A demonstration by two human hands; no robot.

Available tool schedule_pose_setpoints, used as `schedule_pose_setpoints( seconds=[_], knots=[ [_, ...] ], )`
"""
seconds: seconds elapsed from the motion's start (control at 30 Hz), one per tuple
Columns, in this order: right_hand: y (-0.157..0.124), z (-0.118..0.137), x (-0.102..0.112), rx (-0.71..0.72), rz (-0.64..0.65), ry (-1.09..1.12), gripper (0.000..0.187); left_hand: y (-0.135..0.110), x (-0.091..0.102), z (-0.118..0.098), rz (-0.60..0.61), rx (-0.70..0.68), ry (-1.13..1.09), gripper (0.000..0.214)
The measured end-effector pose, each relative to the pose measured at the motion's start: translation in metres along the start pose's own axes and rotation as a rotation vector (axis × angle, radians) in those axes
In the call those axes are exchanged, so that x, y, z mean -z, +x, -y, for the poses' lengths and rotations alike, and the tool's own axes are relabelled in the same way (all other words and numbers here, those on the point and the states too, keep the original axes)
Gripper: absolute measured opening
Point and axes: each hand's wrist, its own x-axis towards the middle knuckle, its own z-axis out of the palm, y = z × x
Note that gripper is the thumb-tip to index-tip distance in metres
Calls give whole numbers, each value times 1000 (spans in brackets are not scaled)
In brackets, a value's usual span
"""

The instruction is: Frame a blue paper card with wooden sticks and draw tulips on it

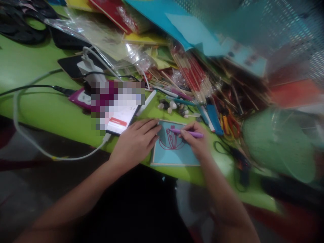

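Note:
A light blue panel (174, 157) with a thin wooden edge lies on the green table, and a dark red line drawing (173, 141) of stems over a curved bowl shape is on it. My right hand (194, 138) pinches a purple marker pen (194, 134), its tip at the upper part of the drawing. Flat on the panel's left edge rests my left hand (139, 136), fingers stretched out and holding nothing. Just left of it lies a lit phone (118, 119) with a cable plugged in; part of it is blurred out.
Behind the panel are pebbles (170, 106), a white pen (148, 101) and bundled wooden sticks (193, 74). A purple power strip (81, 99) with cables is at left. Pliers (227, 125), a glue gun (241, 160) and a green translucent basket (275, 145) stand at right.

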Motion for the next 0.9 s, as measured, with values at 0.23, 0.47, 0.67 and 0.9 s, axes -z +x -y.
schedule_pose_setpoints(
  seconds=[0.23, 0.47, 0.67, 0.9],
  knots=[
    [-1, 2, -1, -19, 9, -21, 15, 0, 0, 0, 13, 26, -18, 35],
    [0, 3, 0, -8, 4, -50, 16, 1, 1, -1, 29, 35, -41, 36],
    [0, 2, 0, -13, 17, -38, 16, 1, 1, -1, 39, 35, -30, 36],
    [0, 1, 0, -29, 7, -27, 18, 0, -1, 0, 36, 24, 7, 37]
  ],
)
